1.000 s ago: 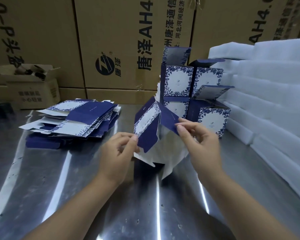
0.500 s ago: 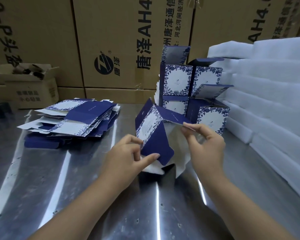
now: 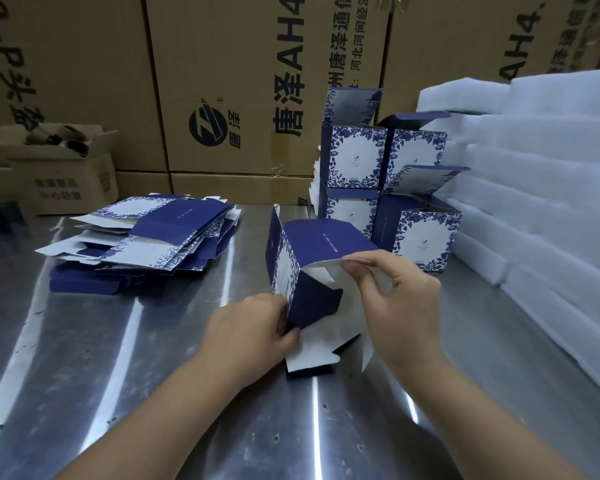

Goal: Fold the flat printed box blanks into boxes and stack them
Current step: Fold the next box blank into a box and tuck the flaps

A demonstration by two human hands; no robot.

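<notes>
Flat blanks (image 3: 146, 233) left on table (image 3: 153, 393), folded boxes (image 3: 385, 188) stacked behind right, foam sheets (image 3: 541, 209) far right

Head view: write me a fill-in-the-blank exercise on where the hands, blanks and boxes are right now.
1. The flat blanks lie to the ____ of the half-folded box.
2. The folded boxes stand stacked beside white ____ sheets.
3. The right hand pinches the half-folded box's upper edge, while the left hand grips a ____ flap.
Missing words: left; foam; lower.
</notes>
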